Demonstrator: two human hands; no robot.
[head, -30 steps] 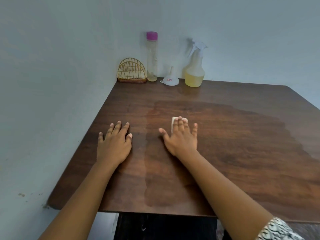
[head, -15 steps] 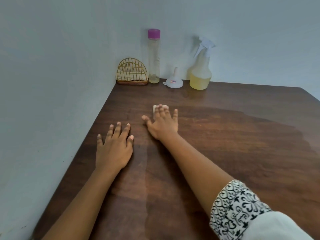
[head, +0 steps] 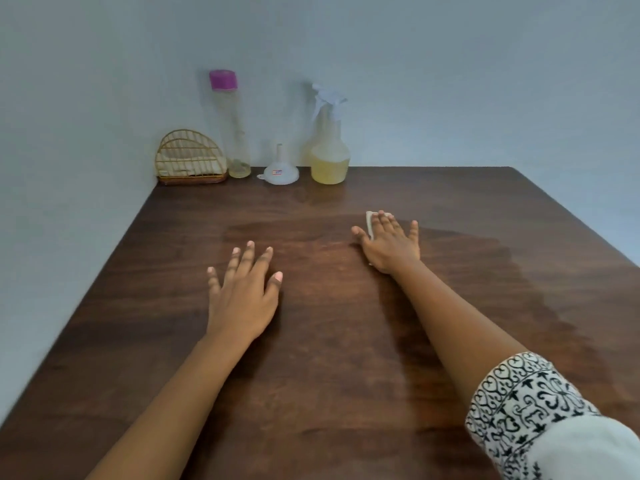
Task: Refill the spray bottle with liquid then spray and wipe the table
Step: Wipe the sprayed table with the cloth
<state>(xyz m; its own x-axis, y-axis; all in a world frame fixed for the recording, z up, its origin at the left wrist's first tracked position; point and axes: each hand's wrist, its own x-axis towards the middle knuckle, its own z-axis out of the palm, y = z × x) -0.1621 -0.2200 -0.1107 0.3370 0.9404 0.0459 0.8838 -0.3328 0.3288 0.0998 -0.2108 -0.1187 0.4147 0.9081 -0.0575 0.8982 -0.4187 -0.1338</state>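
Left hand flat on table; right hand presses cloth; funnel sticker illegible.

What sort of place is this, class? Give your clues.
Probably a home room: a dark wooden table set in a corner of bare pale blue walls, with a gold wire napkin holder and a clear spray bottle of yellow liquid.

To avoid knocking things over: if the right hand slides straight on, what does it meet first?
The right hand likely meets only bare table until the wall, passing just right of the spray bottle; depth unclear.
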